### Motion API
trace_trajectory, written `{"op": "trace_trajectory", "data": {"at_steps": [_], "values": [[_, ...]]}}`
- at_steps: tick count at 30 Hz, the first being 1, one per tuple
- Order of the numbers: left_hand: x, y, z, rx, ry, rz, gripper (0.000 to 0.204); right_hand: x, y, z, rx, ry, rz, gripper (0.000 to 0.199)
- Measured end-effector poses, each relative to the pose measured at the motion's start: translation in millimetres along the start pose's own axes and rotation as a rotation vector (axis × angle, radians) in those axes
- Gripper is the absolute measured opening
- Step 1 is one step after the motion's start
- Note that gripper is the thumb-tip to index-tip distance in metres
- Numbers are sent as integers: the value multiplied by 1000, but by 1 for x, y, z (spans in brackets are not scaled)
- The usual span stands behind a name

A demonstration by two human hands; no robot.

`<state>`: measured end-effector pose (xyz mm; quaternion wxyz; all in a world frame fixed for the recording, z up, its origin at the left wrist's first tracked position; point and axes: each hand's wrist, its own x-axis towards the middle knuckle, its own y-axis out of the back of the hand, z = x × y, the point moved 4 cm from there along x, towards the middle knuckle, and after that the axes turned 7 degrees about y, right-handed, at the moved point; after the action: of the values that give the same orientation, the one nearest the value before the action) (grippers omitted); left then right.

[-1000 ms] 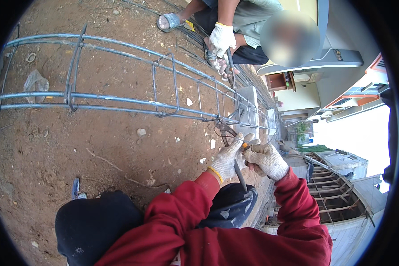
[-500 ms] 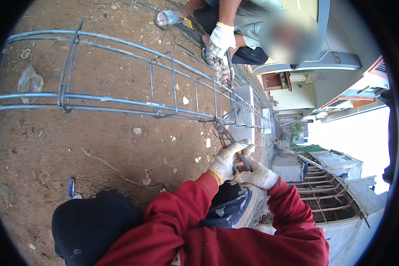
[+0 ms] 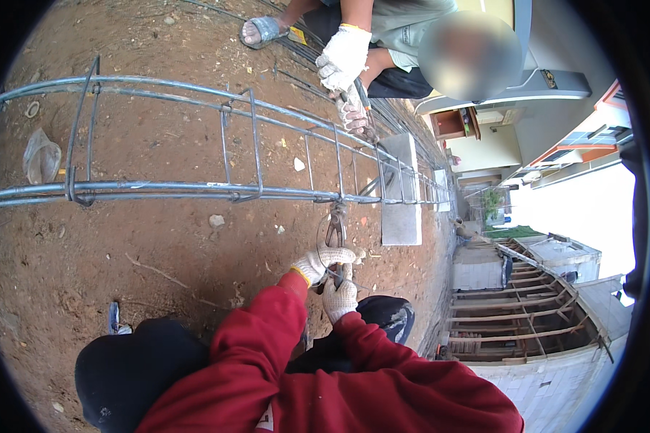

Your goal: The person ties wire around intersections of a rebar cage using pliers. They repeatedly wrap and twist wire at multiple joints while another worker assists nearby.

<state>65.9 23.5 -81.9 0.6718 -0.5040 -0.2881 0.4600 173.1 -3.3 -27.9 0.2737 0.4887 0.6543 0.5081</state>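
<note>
A long rebar cage [image 3: 159, 189] of bluish bars and square stirrups crosses in front of me. Steel pincers [image 3: 336, 231] reach up from my hands, their jaws at the cage's near lower bar beside a stirrup. My left hand [image 3: 326, 261], in a white knitted glove, is closed around the pincers' handles. Just below it, my right hand [image 3: 339, 297], gloved alike, is wrapped round the handle end. A thin tie wire curves beside both hands; whether a finger holds it too, I cannot tell.
Across the cage squats a co-worker, whose gloved hand [image 3: 345, 58] holds a tool at the far bar. A pale concrete block [image 3: 401, 225] lies under the cage. A clear plastic bag [image 3: 42, 155] rests on the dirt. Loose rods [image 3: 303, 50] lie beyond.
Both my hands have moved left with the pincers and drawn closer together. The pincers now stand more upright against the bar. The cage appears shifted left in view.
</note>
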Motion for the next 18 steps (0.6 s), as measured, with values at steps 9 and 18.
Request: {"op": "trace_trajectory", "data": {"at_steps": [9,18], "values": [[-6,-19,9,-70,-35,-231,42,2,39,-19,347,-217,-374,39],[25,23,-19,297,-194,-270,37,3,79,-86,560,-297,-423,58]]}}
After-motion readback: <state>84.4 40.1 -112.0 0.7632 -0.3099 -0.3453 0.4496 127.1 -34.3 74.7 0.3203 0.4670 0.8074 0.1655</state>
